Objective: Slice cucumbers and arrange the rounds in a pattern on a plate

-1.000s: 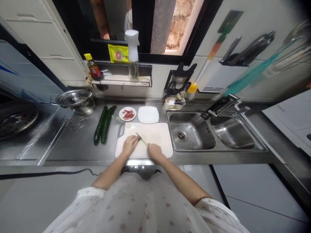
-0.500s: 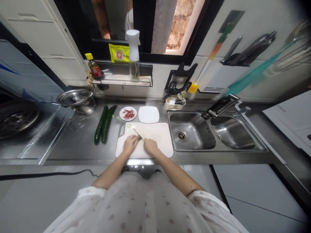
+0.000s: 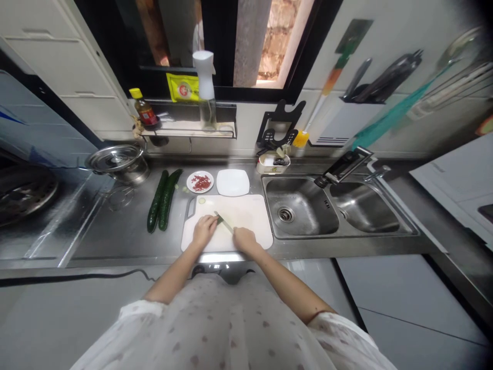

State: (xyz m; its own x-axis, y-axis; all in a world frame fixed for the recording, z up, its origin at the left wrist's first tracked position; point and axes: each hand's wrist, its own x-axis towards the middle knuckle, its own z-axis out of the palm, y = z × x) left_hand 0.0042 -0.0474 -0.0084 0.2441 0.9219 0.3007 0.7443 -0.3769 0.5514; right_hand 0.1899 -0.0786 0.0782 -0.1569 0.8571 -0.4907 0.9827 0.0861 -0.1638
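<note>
My right hand [image 3: 244, 239] is closed on the handle of a knife [image 3: 225, 223], whose narrow blade slants up and left over the white cutting board [image 3: 250, 210]. With fingers bent together, my left hand [image 3: 204, 230] holds a small dark green piece of cucumber [image 3: 220, 219] against the board, right beside the blade. Most of that piece is hidden by the fingers. A pale round slice [image 3: 202, 201] lies near the board's upper left corner. Two whole cucumbers [image 3: 156, 203] rest side by side on the counter to the left.
Behind the board stand a white plate [image 3: 233, 183] and a small plate with chopped red bits [image 3: 200, 182]. A lidded steel pot [image 3: 119, 162] is at the back left. The double sink [image 3: 302, 210] borders the board's right side. Above runs a shelf with bottles [image 3: 185, 133].
My right hand has drawn the knife slightly right and down, away from the left hand. The left hand keeps its hold on the cucumber piece. The whole view has shifted a little.
</note>
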